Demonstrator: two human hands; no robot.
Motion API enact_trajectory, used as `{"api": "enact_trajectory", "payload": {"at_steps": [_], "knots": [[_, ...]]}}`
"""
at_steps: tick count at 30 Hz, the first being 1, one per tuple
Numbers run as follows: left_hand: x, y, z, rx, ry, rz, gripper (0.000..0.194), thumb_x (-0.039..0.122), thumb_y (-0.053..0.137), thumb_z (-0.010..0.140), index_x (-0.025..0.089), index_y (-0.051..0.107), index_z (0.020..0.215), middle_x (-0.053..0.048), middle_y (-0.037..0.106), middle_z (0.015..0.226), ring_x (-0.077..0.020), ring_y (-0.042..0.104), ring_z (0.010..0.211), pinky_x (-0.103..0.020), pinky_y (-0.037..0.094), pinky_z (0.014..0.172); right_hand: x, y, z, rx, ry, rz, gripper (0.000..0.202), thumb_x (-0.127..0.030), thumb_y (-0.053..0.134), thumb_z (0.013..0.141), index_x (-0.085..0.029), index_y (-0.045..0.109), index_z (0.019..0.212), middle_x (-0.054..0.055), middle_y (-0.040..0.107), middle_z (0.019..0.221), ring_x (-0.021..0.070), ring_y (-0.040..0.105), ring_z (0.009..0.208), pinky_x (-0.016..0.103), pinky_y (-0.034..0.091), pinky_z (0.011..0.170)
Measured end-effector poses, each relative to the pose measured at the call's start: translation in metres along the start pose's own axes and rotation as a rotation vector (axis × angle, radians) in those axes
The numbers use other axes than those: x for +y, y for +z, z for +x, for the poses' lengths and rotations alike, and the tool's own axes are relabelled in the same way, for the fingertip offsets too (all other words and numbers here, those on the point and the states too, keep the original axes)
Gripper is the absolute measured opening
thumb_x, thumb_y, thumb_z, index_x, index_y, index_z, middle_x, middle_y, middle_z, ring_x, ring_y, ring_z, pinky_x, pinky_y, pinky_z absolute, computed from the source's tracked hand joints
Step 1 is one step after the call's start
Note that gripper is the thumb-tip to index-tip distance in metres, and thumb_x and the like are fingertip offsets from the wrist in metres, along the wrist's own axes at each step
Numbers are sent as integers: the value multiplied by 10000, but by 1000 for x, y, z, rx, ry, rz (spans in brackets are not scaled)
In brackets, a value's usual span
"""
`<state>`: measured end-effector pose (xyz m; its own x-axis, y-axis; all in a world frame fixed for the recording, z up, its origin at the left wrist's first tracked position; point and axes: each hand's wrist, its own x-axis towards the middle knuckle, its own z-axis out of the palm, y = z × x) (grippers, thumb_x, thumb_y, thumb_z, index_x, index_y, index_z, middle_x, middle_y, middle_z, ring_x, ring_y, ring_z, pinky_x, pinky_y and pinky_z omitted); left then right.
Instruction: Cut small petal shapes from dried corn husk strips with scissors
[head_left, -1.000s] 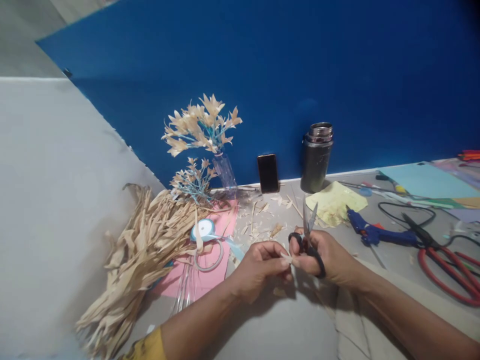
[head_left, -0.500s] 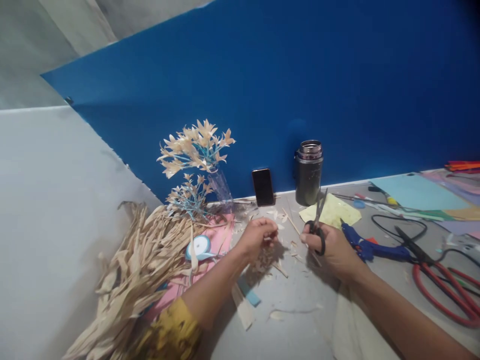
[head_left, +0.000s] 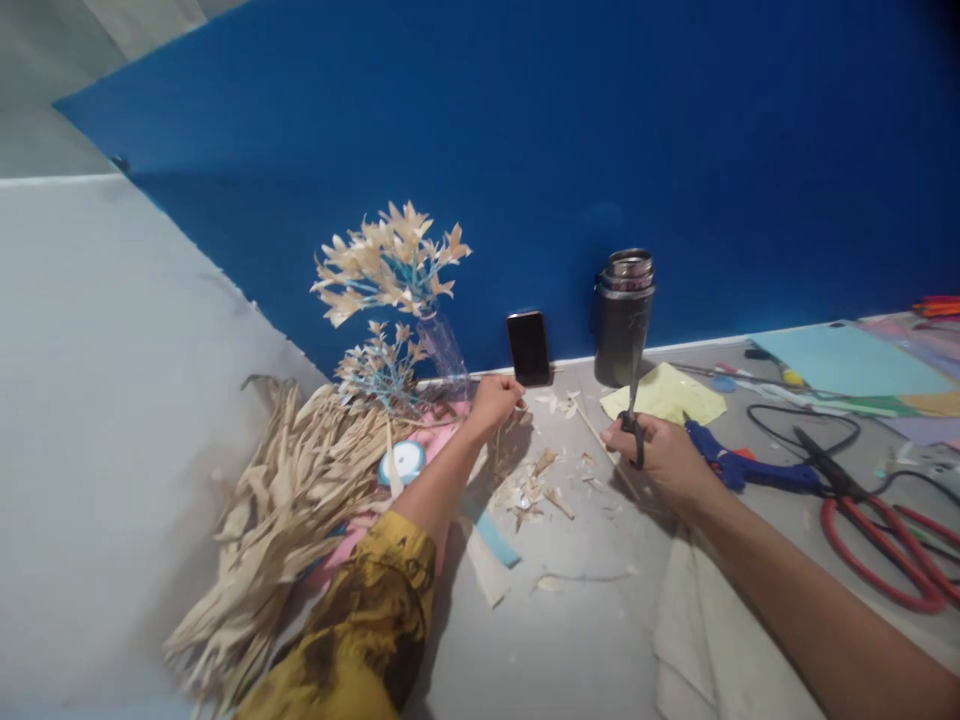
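My right hand [head_left: 660, 455] grips small scissors [head_left: 634, 405] with black handles, their blades pointing up. My left hand [head_left: 496, 402] is above the table in front of the phone, its fingers pinched together. Whatever may be between those fingertips is too small to make out. Pale dried scraps [head_left: 536, 490] lie in a loose pile below my left hand. A thin stick [head_left: 591, 425] rests on the table beside my right hand. Behind my left forearm are a roll of light blue tape [head_left: 403, 461] and a heap of dried husks [head_left: 300, 510].
Husk flowers [head_left: 390, 255] on blue stems stand in a clear bottle [head_left: 442, 355]. A phone [head_left: 529, 347] and an open flask [head_left: 624, 320] are by the blue wall. To the right lie a blue glue gun [head_left: 757, 468], red-handled scissors [head_left: 885, 540] and coloured paper [head_left: 847, 358].
My left hand has moved away from me and slightly left, off the scrap pile, toward the phone. My right hand keeps holding the scissors, now turned more edge-on. The view has tilted down a little.
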<state>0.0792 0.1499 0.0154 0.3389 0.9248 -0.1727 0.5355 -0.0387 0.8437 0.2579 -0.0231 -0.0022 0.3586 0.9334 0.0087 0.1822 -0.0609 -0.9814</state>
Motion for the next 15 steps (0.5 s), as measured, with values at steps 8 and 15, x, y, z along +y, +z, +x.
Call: {"api": "enact_trajectory", "payload": {"at_steps": [8,15], "knots": [[-37,-58,-122,-170,238,230,103,129,609,773,169,678,709,-6,640,678,-141,567,644,-262,408,627,0,8,-11,-81,-121,-398,336,-539,655,801,-211,664,725,17,633,591,205,550,575,300,360,536],[-84,-56,-172,-133,415,588,340,26,520,763,186,708,997,-105,628,1077,-252,549,1055,-387,417,908,17,20,-14,-144,-273,-551,361,-571,672,778,-232,620,666,16,633,573,191,515,516,292,341,513]]}}
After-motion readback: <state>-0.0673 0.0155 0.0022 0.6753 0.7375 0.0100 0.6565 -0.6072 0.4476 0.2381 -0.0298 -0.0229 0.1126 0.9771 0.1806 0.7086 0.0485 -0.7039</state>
